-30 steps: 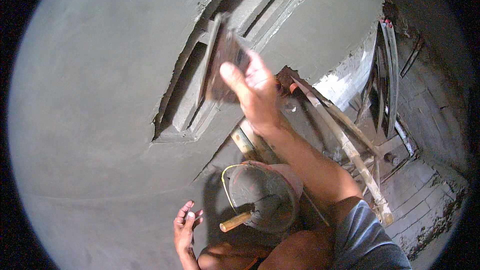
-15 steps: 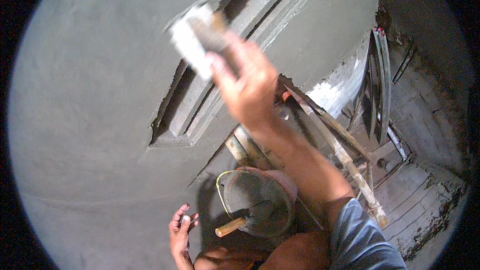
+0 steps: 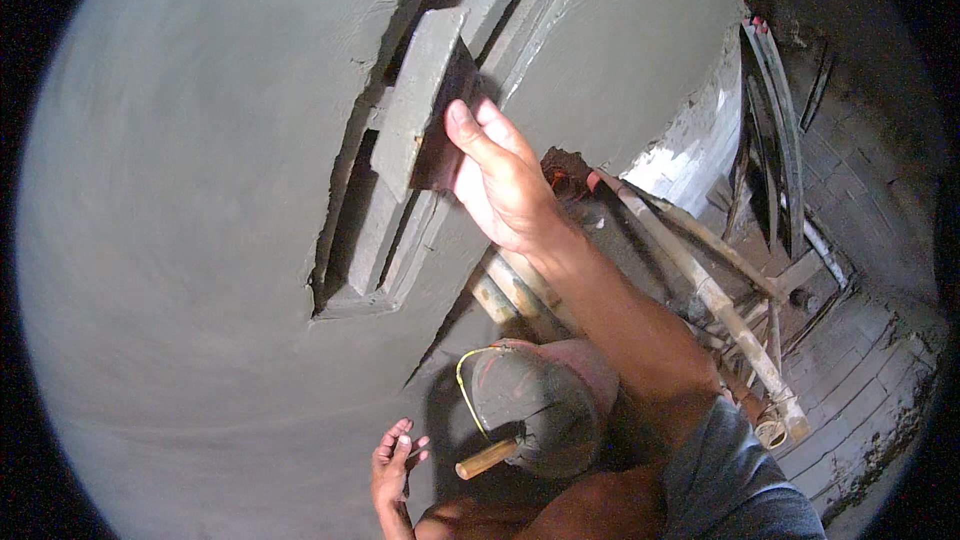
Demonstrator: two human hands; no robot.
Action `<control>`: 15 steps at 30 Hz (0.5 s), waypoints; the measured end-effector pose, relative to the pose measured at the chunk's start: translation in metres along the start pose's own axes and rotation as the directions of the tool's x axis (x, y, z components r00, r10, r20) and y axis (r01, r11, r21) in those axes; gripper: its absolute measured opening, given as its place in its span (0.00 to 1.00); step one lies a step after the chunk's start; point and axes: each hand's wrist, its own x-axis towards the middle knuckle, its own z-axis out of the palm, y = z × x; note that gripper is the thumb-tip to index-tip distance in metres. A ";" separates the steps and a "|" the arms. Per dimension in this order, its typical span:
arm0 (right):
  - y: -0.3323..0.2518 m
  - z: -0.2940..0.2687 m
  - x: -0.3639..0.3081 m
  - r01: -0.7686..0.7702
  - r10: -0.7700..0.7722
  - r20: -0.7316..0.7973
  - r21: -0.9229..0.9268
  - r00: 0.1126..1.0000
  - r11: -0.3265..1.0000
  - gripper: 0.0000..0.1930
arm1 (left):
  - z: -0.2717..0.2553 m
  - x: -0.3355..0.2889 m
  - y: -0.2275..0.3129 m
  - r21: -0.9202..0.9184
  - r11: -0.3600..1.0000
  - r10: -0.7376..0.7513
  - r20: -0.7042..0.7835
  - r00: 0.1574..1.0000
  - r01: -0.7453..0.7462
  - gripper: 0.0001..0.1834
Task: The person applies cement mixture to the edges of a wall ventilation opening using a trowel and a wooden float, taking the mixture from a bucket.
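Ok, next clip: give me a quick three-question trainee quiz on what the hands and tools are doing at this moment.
1. True or false: the right hand presses a flat plastering float against the recessed moulding in the grey wall.
2. What is the left hand holding? A) a trowel B) a brush C) nothing
3. Fill in: a wooden-handled tool rests in the mortar ______ beside the person's knee.

Key: 1 true; 2 C, its fingers are spread and free; 3 pan.
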 end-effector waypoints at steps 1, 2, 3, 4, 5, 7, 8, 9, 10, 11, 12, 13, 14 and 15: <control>0.005 -0.004 0.001 -0.012 0.012 -0.027 0.007 1.000 1.000 0.22 | -0.003 0.002 -0.004 0.013 1.000 -0.013 -0.009 1.000 0.013 0.24; 0.009 -0.002 0.006 -0.022 0.022 -0.046 0.006 0.999 1.000 0.23 | -0.004 0.005 -0.005 0.021 1.000 -0.019 -0.011 1.000 0.020 0.24; 0.014 -0.001 0.012 -0.033 0.033 -0.066 0.004 0.997 0.999 0.23 | -0.008 0.006 -0.008 0.042 0.999 -0.020 -0.001 1.000 0.020 0.24; 0.018 0.000 0.018 -0.016 0.015 -0.020 -0.050 1.000 0.999 0.24 | -0.011 0.008 -0.010 0.044 0.999 -0.019 -0.001 1.000 0.019 0.24; 0.024 0.001 0.018 -0.060 0.050 -0.145 -0.062 0.988 0.996 0.25 | -0.012 0.009 -0.011 0.043 0.999 -0.022 -0.001 1.000 0.022 0.24; 0.035 -0.001 0.015 -0.091 0.076 -0.128 -0.115 0.989 0.989 0.26 | -0.014 0.007 -0.011 0.033 0.999 -0.024 0.000 1.000 0.024 0.24; 0.040 -0.003 0.010 -0.071 0.074 0.014 -0.159 0.997 0.985 0.26 | -0.013 0.006 -0.010 0.024 0.999 -0.023 0.001 1.000 0.023 0.24; 0.046 -0.001 -0.004 -0.237 0.234 -0.041 -0.200 0.971 0.951 0.26 | -0.011 0.007 -0.010 0.016 1.000 -0.022 0.006 1.000 0.022 0.24; 0.058 0.000 -0.021 -0.252 0.252 -0.031 -0.225 0.967 0.941 0.26 | -0.007 0.007 -0.008 0.019 1.000 -0.025 0.005 1.000 0.025 0.24; 0.071 0.000 -0.038 -0.261 0.264 -0.025 -0.254 0.964 0.931 0.26 | 0.000 0.009 -0.003 0.026 0.999 -0.026 0.011 1.000 0.026 0.24; 0.080 -0.001 -0.052 -0.268 0.274 -0.019 -0.282 0.962 0.921 0.26 | 0.004 0.012 0.001 0.036 0.999 -0.027 0.017 0.999 0.026 0.24; 0.084 -0.001 -0.064 -0.315 0.321 -0.018 -0.257 0.947 0.914 0.26 | 0.002 0.016 0.001 0.045 0.999 -0.022 0.028 0.999 0.021 0.23; 0.081 -0.004 -0.070 -0.361 0.369 -0.012 -0.233 0.929 0.903 0.27 | -0.002 0.019 -0.003 0.052 0.999 -0.016 0.038 0.999 0.014 0.23; 0.061 0.004 -0.066 -0.321 0.309 -0.087 -0.217 0.947 0.922 0.27 | -0.004 0.019 -0.008 0.057 0.998 -0.021 0.045 0.999 0.018 0.23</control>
